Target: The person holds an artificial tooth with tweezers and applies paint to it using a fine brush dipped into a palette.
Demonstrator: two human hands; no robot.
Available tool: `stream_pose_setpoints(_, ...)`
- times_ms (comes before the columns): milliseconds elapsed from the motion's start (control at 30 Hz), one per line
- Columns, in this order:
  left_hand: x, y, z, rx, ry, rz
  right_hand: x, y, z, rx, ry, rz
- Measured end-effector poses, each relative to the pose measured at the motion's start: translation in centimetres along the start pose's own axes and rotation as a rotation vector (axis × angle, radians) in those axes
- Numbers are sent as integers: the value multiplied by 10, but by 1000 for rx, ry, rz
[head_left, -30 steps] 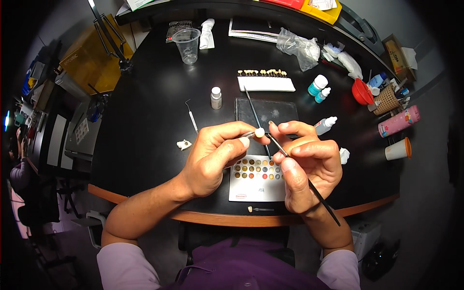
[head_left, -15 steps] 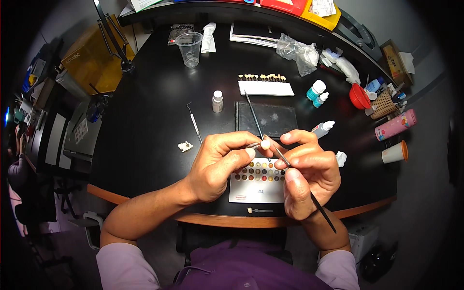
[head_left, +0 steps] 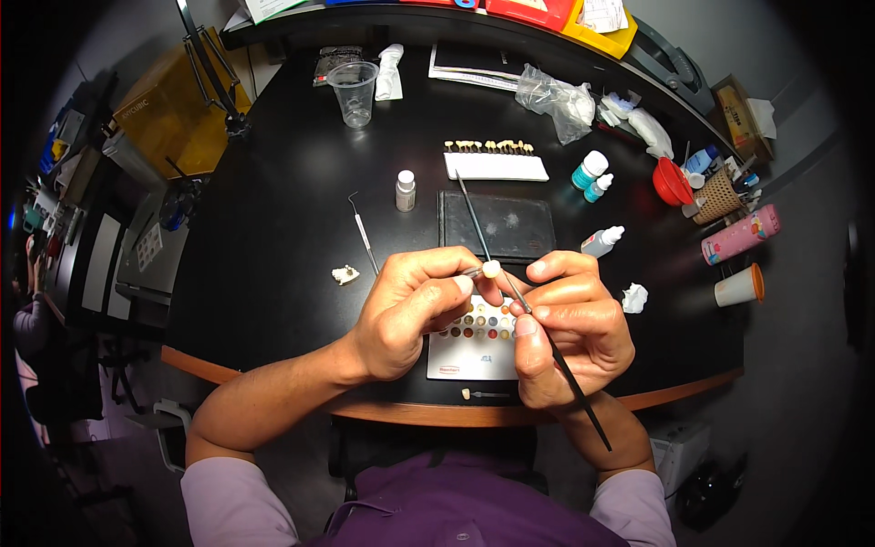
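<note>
My left hand (head_left: 401,305) pinches a thin metal holder that carries a small cream-white dental crown (head_left: 492,269). Its fingers partly cover the holder. Between thumb and fingertips, my right hand (head_left: 579,337) grips a thin dark-handled brush (head_left: 576,387), its tip end close by the crown; I cannot tell whether they touch. Below both hands lies a white palette (head_left: 469,365) with rows of coloured round spots, partly hidden by the fingers. A second slim brush (head_left: 471,211) rests across a black flat case (head_left: 519,223) beyond the hands. In front of the palette is a tooth-shade tab (head_left: 467,395).
A shade guide (head_left: 497,168) with a row of tooth tabs stands farther back. Small bottles (head_left: 406,191) and a dropper bottle (head_left: 602,242) flank the case. At left lie a probe (head_left: 363,232) and a tooth model (head_left: 345,274). A clear cup (head_left: 355,96) stands behind.
The right hand and its brush have shifted slightly left, and the brush's rear end has swung left and down. The crown is still held by the left hand; the whole view has shifted slightly.
</note>
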State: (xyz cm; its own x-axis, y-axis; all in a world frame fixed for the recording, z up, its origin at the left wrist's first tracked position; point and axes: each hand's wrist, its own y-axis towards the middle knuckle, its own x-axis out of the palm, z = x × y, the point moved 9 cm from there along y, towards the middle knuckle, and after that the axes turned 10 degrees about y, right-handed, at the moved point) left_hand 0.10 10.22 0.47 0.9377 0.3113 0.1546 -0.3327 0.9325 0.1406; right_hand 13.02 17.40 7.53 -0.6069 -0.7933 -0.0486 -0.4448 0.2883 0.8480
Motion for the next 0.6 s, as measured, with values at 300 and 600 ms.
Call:
stream_pose_setpoints(300, 1, 2, -1, -23, 3, -31, 0, -1, 1, -12, -48, 11)
stream_pose_setpoints(600, 0, 1, 0, -22, 38, -18, 1, 2, -2, -16, -69, -17)
